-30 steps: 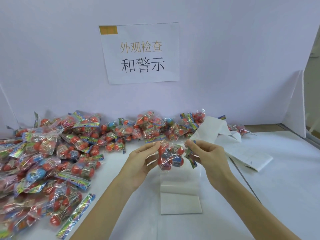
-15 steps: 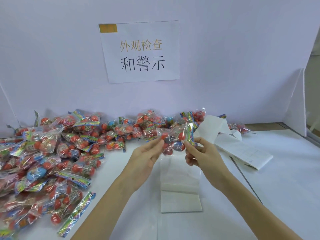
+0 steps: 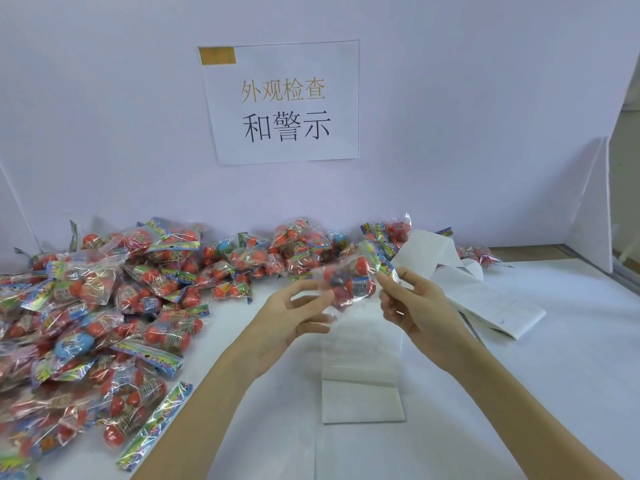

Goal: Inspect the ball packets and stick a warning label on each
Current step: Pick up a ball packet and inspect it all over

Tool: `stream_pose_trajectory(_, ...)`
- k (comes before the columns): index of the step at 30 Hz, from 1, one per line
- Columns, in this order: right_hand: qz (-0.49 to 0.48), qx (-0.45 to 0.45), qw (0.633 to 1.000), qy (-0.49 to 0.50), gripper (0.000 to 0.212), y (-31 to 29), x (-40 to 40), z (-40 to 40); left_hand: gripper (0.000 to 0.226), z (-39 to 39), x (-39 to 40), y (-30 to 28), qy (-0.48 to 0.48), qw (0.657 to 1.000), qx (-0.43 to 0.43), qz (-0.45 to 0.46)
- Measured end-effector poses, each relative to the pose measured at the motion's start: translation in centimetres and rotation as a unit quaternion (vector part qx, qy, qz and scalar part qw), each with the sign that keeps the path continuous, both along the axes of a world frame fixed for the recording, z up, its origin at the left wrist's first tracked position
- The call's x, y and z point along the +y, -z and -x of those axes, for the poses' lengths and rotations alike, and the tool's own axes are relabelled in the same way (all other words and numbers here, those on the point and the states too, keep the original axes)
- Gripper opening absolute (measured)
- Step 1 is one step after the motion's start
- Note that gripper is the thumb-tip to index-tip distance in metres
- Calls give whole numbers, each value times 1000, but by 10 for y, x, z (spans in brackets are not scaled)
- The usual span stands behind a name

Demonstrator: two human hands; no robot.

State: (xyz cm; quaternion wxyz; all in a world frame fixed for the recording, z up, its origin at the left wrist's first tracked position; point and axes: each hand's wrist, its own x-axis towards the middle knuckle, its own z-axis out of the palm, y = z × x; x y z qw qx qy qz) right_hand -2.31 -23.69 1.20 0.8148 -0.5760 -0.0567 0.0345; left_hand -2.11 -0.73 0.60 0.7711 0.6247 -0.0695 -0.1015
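- Head view: since a second ago the held packet (image 3: 349,282) has been turned and lifted; header strip now points up-right, and the left hand (image 3: 294,317) has let go of it.
- Right hand (image 3: 415,306) pinches the packet by the header strip, above the desk (image 3: 519,410). Left grip is spread, fingers just beside the bag, motion-blurred.
- Label sheet (image 3: 362,368) lies directly below; unlabelled pile (image 3: 104,299) lies left.
- To do it well: rotate slowly, check the seal and balls, then flatten a clear face for the label.
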Motion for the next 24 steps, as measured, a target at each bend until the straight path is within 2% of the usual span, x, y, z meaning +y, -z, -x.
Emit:
stream_pose_trajectory(2, -22, 22, 998, -54, 12, -3, -3, 0, 45, 0, -1, -1, -18, 1000, -18, -10)
stream_pose_trajectory(4, 9, 28, 996, -88, 18, -2, -4, 0, 48, 3, -5, -3, -15, 999, -39, -34)
stream_pose_trajectory(7, 45, 28, 994, -98, 37, 2, -4, 0, 34, 7, -13, -1, 3, 994, -75, -75)
stream_pose_trajectory(9, 65, 22, 996, -66, 39, 2, -4, 1, 31, 9, -17, 0, -32, 993, -79, -79)
stream_pose_trajectory(13, 170, -48, 982, 73, 52, 6, 0, -1, 25, 9, -21, -2, -85, 990, -68, -87)
stream_pose_trajectory(15, 148, -51, 985, 77, 48, 7, 4, -1, 19, 9, -21, -1, -104, 990, -58, -69)
stream_pose_trajectory(17, 119, -22, 993, 9, 46, 6, 5, 1, 17, 8, -20, 1, -129, 990, -48, -33)
stream_pose_trajectory(20, 151, -10, 986, -62, 38, 7, 7, 3, 17, 6, -14, 0, -131, 991, -29, 16)
stream_pose_trajectory(24, 163, -5, 985, -57, 32, 6, 6, 5, 27, 5, -12, -3, -74, 997, -16, -19)
